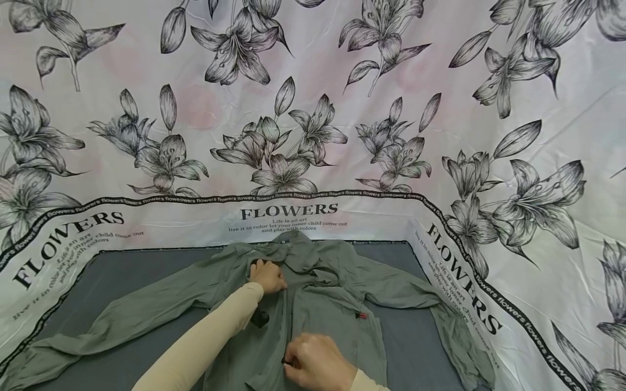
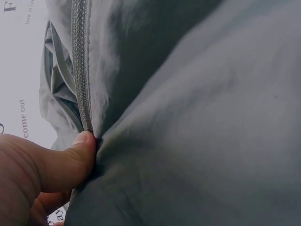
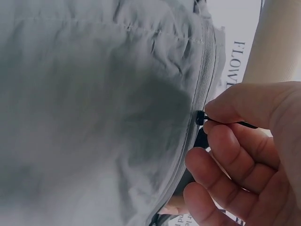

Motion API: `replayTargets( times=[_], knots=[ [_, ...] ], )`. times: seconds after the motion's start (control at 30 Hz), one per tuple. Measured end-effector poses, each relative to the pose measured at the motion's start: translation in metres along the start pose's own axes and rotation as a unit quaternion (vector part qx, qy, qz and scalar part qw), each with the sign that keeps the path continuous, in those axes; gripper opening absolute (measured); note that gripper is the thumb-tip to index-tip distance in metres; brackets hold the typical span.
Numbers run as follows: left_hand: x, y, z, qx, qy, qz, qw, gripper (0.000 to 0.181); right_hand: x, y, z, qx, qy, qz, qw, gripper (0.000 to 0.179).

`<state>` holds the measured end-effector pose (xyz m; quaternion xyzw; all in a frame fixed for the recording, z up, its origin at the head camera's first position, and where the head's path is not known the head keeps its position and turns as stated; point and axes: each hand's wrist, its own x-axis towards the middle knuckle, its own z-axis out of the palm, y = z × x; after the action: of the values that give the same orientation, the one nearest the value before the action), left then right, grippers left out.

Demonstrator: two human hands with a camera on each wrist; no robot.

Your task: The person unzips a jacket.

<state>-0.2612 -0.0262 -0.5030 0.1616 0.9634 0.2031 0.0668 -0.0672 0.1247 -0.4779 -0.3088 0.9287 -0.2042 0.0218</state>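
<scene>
A grey-green jacket lies spread, front up, with its collar at the far end and its sleeves out to both sides. Near the collar, my left hand pinches the jacket's front edge; in the left wrist view its thumb presses on the lower visible end of the zipper tape. Lower on the jacket, my right hand pinches a black zipper pull between thumb and index finger. The black slider sits on the zipper tape in the right wrist view, the other fingers loosely curled below.
Under the jacket is a dark grey surface, bordered by white cloth with "FLOWERS" lettering. Flower-printed cloth rises behind and at the sides. A small red and black tag shows on the jacket's right side.
</scene>
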Motion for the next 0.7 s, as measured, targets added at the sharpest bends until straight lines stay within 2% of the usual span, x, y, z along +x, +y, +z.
replayTargets(
  times=[0.27,0.7],
  knots=[
    [-0.0026,0.0018,-0.0015,-0.002,0.001,-0.001,1.0000,0.024,-0.0038,-0.0021,0.0003,-0.004,0.006,-0.011,0.9999,0.008],
    [-0.0051,0.0042,-0.0044,0.010,-0.004,-0.010,0.9999,0.035,-0.0079,-0.0071,0.0008,0.027,0.013,-0.018,0.9994,0.008]
  ],
)
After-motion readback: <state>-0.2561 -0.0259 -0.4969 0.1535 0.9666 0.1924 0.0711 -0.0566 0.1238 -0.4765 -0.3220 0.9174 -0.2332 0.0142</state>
